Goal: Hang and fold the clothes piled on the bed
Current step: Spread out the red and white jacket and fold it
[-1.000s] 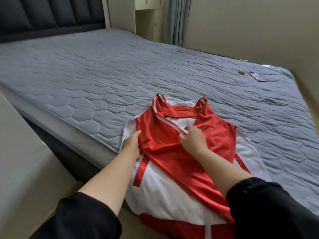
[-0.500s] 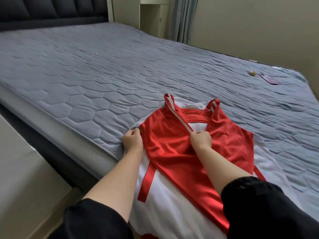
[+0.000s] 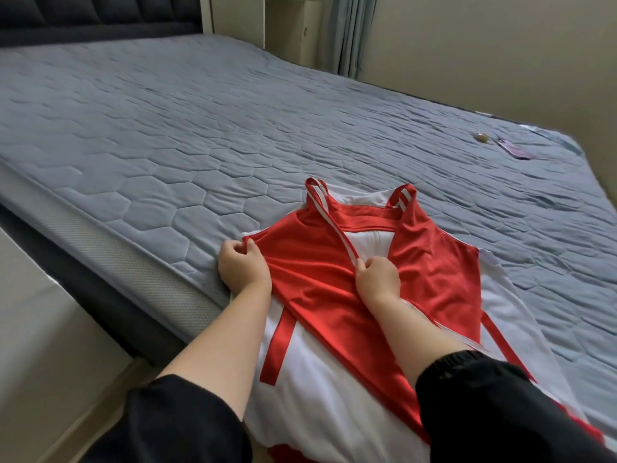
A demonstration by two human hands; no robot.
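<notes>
A red sleeveless jersey [image 3: 314, 262] with white-striped trim lies flat on a white garment with red stripes [image 3: 320, 389], both at the near edge of the bed [image 3: 167, 145]. My left hand [image 3: 242, 267] pinches the jersey's left armhole corner. At the bottom of the V-neck, my right hand [image 3: 377, 279] grips the striped neckline trim. Both forearms reach out of black sleeves.
A grey quilted cover spreads over the whole mattress. A purple phone [image 3: 516, 150] and a small yellowish object [image 3: 482, 137] lie near the far right corner. The dark headboard [image 3: 100, 18] stands at the top left, a cabinet [image 3: 290, 25] and curtain [image 3: 350, 31] behind.
Both hands went from lying flat on the jersey to curling round its edges. The left hand moved to the armhole corner, the right to the neckline trim.
</notes>
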